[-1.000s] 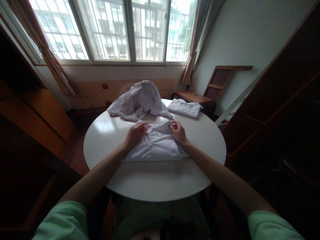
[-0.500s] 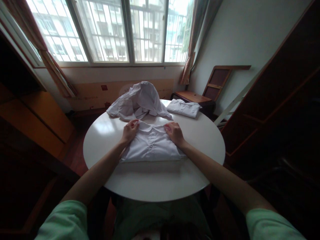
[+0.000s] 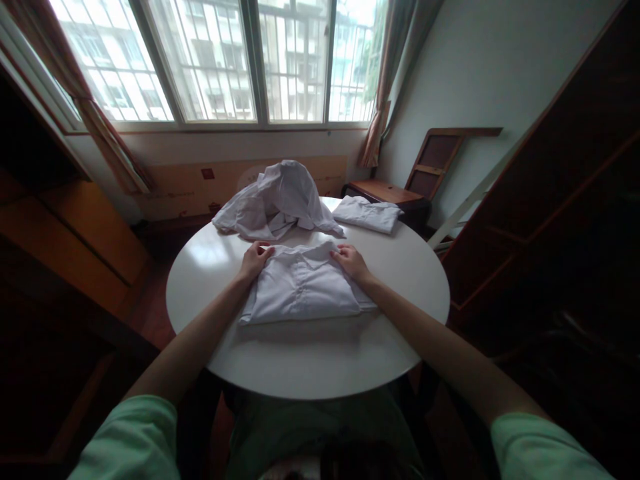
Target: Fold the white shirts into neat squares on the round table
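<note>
Left edge: wooden cabinet point(image 3: 75, 233), dark, along the wall under the curtain point(image 3: 107, 143). Window point(image 3: 235, 60) with bars behind. Round white table point(image 3: 310, 360) fills the centre.

Left hand point(image 3: 254, 260) rests on the far-left corner of the folded white shirt point(image 3: 303, 290), fingers curled onto the fabric edge by the collar; looks like a light pinch, but grip not fully clear. The folded shirt lies flat mid-table, collar facing away from the person, button placket up, directly between both hands. Just behind it, a crumpled pile of white shirts point(image 3: 277, 200) heaped at the table's far edge, near the collar but whether touching cannot tell.

Right hand point(image 3: 351, 261) on the far-right corner of the folded shirt, fingers bent down onto the cloth, pressing or pinching the shoulder fold; exact grip not visible.

Further right, second folded white garment point(image 3: 367, 215) at the far-right table edge, apart from the hands. Beyond it a small wooden side table point(image 3: 387, 193) and a framed wooden panel point(image 3: 435, 163) leaning at the wall. Far right: dark wooden wardrobe point(image 3: 565, 200).
</note>
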A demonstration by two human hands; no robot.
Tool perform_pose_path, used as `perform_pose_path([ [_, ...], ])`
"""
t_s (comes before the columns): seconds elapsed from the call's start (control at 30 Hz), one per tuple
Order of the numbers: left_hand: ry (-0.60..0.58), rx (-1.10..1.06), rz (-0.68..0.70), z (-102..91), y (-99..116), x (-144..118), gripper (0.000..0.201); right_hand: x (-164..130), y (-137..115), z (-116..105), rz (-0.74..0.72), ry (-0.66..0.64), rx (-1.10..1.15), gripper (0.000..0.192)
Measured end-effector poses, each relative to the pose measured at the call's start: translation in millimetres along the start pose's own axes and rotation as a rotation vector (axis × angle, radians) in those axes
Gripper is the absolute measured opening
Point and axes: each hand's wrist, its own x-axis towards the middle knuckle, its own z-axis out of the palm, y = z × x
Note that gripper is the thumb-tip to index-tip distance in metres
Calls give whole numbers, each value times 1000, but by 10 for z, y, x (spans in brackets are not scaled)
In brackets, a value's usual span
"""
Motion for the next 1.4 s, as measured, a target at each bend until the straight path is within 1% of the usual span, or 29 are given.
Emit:
perform_pose_path([
  [0.17, -17, 122, 9, 6, 22, -39, 25, 53, 12, 0, 45, -22, -59, 23],
  [0.23, 15, 231, 5, 11, 39, -47, 30, 69, -10, -1, 74, -28, -114, 24],
  [0.27, 42, 295, -2, 10, 51, -52, 33, 73, -26, -1, 93, -12, -142, 25],
  [0.33, 82, 407, -30, -6, 88, -64, 41, 71, -65, -8, 144, 82, -185, 29],
  [0.4, 52, 470, -78, -43, 138, -82, 49, 64, -107, -33, 212, 169, -190, 40],
  [0.43, 16, 482, -105, -65, 164, -93, 53, 61, -126, -54, 251, 172, -174, 47],
  [0.5, -53, 476, -158, -106, 206, -118, 60, 58, -156, -113, 321, 107, -114, 56],
  [0.57, -79, 418, -184, -122, 227, -147, 62, 48, -178, -184, 370, 47, -36, 63],
  [0.6, -79, 356, -185, -117, 229, -162, 62, 37, -187, -219, 384, 33, 15, 65],
  [0.67, -77, 155, -158, -87, 224, -189, 61, 0, -202, -275, 417, -21, 172, 66],
  [0.77, -8, -163, -64, -38, 233, -201, 65, -66, -233, -320, 439, -258, 534, 55],
  [0.8, 18, -249, -35, -31, 246, -198, 69, -80, -250, -328, 428, -319, 648, 51],
  [0.83, 33, -332, -15, -31, 263, -192, 72, -88, -271, -334, 404, -332, 741, 49],
  [0.87, 20, -417, -8, -35, 284, -189, 74, -90, -297, -344, 368, -292, 808, 50],
  [0.9, -35, -500, -14, -42, 307, -189, 73, -87, -327, -358, 322, -214, 850, 52],
  [0.97, -214, -622, -52, -51, 353, -211, 66, -74, -390, -406, 216, -37, 883, 57],
  [1.0, -305, -646, -79, -49, 375, -234, 63, -69, -419, -440, 170, 26, 883, 58],
  [1.03, -379, -655, -105, -41, 394, -263, 62, -65, -443, -479, 134, 64, 882, 57],
  [1.07, -427, -659, -128, -28, 411, -295, 62, -64, -459, -520, 113, 82, 878, 56],
  [1.13, -433, -664, -170, 2, 436, -357, 61, -64, -461, -593, 111, 81, 863, 54],
  [1.2, -380, -658, -193, 25, 449, -397, 59, -63, -427, -637, 134, 55, 843, 52],
  [1.3, -278, -638, -201, 26, 449, -407, 54, -54, -348, -642, 172, -21, 830, 50],
  [1.4, -228, -644, -203, 0, 444, -391, 55, -59, -303, -611, 189, -105, 860, 50],
])
